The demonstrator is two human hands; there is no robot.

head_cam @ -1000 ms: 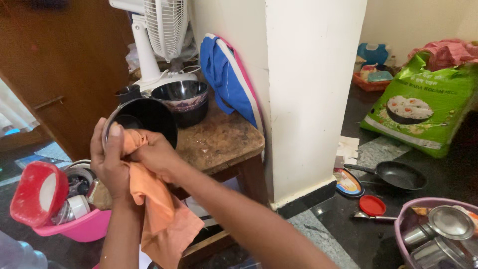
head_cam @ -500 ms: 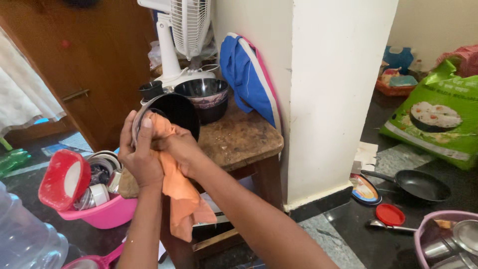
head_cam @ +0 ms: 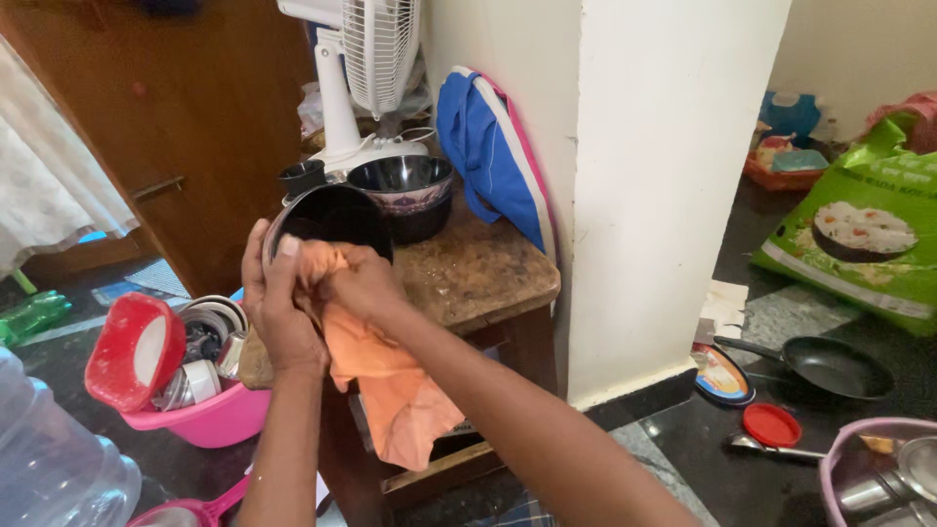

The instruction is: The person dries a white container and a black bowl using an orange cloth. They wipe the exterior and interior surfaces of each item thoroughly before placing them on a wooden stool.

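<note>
Above a worn wooden desk, the left hand grips a black bowl while the right hand, at its 3 o'clock, clamps an orange cloth against the bowl's rim.

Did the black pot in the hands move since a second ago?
No, hardly. The black pot stays by the edge of the wooden table, in front of the steel bowl, gripped by the left hand; mainly the camera shifted.

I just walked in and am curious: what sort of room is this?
Probably a home kitchen corner: a frying pan on the dark floor, a pink tub of washed vessels, and a steel bowl on a wooden table.
</note>
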